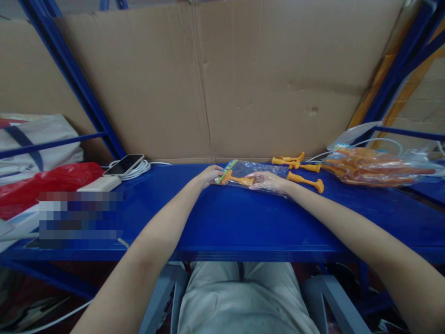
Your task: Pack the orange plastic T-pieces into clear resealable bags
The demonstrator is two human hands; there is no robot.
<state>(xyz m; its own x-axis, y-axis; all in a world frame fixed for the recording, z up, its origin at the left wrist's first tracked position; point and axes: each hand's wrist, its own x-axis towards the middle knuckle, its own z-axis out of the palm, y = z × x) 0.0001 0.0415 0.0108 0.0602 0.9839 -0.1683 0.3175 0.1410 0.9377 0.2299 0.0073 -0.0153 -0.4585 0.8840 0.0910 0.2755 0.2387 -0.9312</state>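
A clear plastic bag [259, 167] with a coloured header card lies on the blue shelf [229, 222]. My left hand [209, 175] pinches the bag's header end. My right hand [267, 181] is inside the bag, fingers closed round an orange plastic toy piece [238, 179]. Several more loose orange pieces [295, 163] lie just right of the bag, one [306, 182] close beside my right wrist.
A heap of bagged orange pieces [375, 166] sits at the far right. A phone [123, 164] on coiled white cable and a white box [99, 184] lie at the left, by a red bag [41, 183]. Cardboard [222, 79] backs the shelf. Blue rack posts stand on both sides.
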